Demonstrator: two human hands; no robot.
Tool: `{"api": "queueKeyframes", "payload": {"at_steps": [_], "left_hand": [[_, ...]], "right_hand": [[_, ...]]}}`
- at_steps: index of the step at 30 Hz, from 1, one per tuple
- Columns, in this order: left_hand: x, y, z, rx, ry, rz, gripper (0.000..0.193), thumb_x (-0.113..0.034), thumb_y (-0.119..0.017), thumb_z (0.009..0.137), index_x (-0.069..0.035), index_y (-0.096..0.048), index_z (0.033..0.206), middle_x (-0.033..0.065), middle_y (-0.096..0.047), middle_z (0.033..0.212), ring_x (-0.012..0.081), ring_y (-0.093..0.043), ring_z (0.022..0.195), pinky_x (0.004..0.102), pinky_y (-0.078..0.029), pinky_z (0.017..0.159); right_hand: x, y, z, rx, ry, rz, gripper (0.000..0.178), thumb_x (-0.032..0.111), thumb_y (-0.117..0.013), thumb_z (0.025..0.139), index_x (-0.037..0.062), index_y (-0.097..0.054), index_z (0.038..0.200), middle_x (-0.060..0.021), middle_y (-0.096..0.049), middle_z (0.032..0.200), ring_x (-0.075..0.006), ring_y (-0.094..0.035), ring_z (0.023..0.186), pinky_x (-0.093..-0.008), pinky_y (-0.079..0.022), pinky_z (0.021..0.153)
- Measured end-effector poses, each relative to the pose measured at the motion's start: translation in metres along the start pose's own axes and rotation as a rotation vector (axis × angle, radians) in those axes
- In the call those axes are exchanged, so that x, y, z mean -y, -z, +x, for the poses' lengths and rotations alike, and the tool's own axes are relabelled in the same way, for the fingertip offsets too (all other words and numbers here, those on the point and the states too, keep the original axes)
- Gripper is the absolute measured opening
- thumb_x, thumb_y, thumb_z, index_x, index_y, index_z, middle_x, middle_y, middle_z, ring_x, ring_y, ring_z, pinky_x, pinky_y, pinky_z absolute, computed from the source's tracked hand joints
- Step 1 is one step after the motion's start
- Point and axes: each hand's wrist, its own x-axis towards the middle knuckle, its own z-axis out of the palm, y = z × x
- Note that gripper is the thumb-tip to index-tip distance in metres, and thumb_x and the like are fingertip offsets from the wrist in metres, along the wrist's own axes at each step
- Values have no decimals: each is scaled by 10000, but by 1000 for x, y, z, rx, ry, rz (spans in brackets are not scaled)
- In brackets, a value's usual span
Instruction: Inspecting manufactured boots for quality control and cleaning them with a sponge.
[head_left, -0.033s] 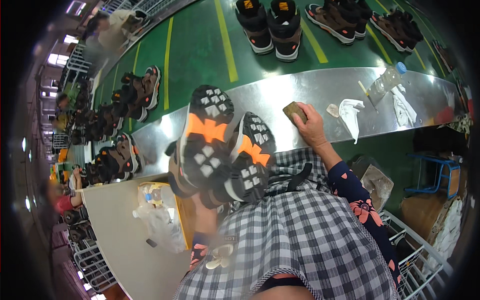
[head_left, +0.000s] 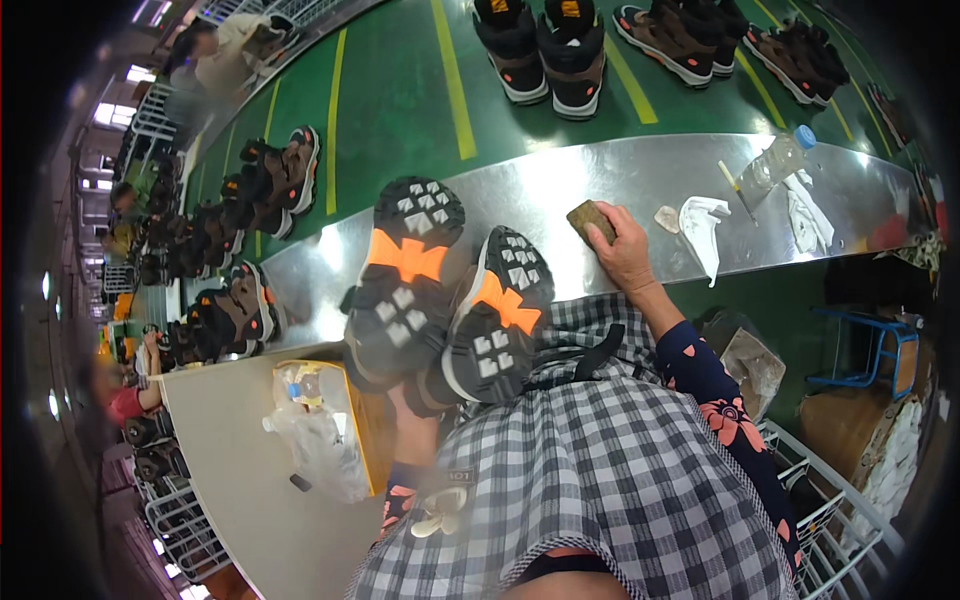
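A pair of shoes is held up with soles facing me: the left shoe (head_left: 395, 285) and the right shoe (head_left: 495, 320) have black treads, pale lugs and orange middles. My left hand (head_left: 412, 405) grips them from below, its fingers mostly hidden behind the shoes. My right hand (head_left: 622, 245) rests at the metal ledge (head_left: 560, 190), closed around a small brownish-green block (head_left: 587, 222). Just right of it lie a pale flat piece (head_left: 667, 219) and a white cloth (head_left: 702, 230).
Brown-black shoes (head_left: 570, 60) stand on the green conveyor belt (head_left: 390, 90), with more shoes (head_left: 240, 305) at left. A clear bottle (head_left: 775, 165), a thin stick (head_left: 735, 185) and another cloth (head_left: 808, 215) lie at right. Plastic bags (head_left: 325, 440) sit on the side table (head_left: 235, 440).
The left shoe has tilted slightly and shifted a little down in my left hand. My right hand and the block stay almost in place.
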Motion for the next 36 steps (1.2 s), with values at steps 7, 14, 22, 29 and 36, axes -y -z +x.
{"api": "queueKeyframes", "payload": {"at_steps": [7,14,22,29,36], "left_hand": [[66,42,-40,-37,108,-19,566,-159,-593,924,-44,-403,1444,161,-578,1311,302,-561,1195,380,-466,986],[80,45,-28,5,125,-5,568,-154,-606,909,-39,-415,1432,187,-572,1310,324,-550,1202,387,-452,995],[88,46,-28,19,132,3,571,-149,-621,893,-34,-430,1418,217,-565,1308,349,-536,1210,396,-435,1005],[99,50,-30,26,135,31,573,-144,-634,878,-29,-442,1406,242,-559,1307,372,-525,1217,403,-421,1013],[103,49,-22,45,95,70,576,-139,-647,864,-25,-454,1394,268,-553,1305,394,-513,1224,410,-406,1022]], "right_hand": [[7,0,2,-6,14,-22,349,152,-710,844,56,-624,1169,-128,-647,1016,-308,-658,899,-359,-528,776],[9,1,2,49,-1,-58,352,155,-714,844,81,-624,1176,-125,-649,1022,-288,-656,876,-353,-529,774],[41,-12,3,110,-240,259,415,155,-714,866,100,-603,1263,-84,-645,935,-186,-629,856,-316,-518,778],[125,-29,-7,434,-147,513,402,116,-679,891,86,-586,1281,-27,-603,1005,-101,-568,903,-253,-484,817],[144,-41,-10,663,370,275,440,157,-670,840,84,-576,1264,-143,-653,1005,-283,-656,924,-347,-537,813]]}}
